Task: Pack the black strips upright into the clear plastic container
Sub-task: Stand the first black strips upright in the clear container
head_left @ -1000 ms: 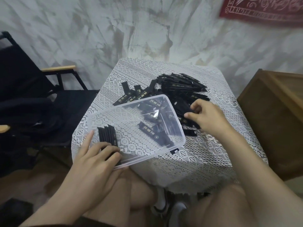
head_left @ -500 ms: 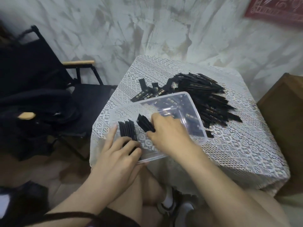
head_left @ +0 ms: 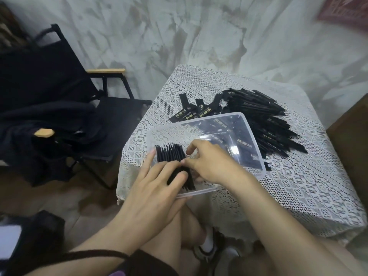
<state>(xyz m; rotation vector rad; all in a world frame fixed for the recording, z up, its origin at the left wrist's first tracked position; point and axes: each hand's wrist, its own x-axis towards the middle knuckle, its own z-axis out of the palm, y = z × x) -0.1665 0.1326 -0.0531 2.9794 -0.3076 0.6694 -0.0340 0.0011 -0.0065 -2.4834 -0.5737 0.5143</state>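
A person seated at a small bench [head_left: 298,186] draped in white lace packs strips into a clear plastic container [head_left: 253,136] at the bench's near corner. A short row of black strips [head_left: 171,154] stands on edge against the container's near-left wall. The left hand [head_left: 157,188] lies over the row with fairly straight fingers, steadying it. The right hand [head_left: 211,164] has curled fingers and appears to pinch the end strips, though its grip is partly hidden. The strips look thin, stiff and light, and likely to topple sideways, so they are best taken by their long edges in small bunches. A large loose pile [head_left: 264,120] lies just behind and to the right of the container, whose far wall stands between hands and pile. A black folding chair [head_left: 111,116] stands to the left and a wooden cabinet [head_left: 352,140] to the right.
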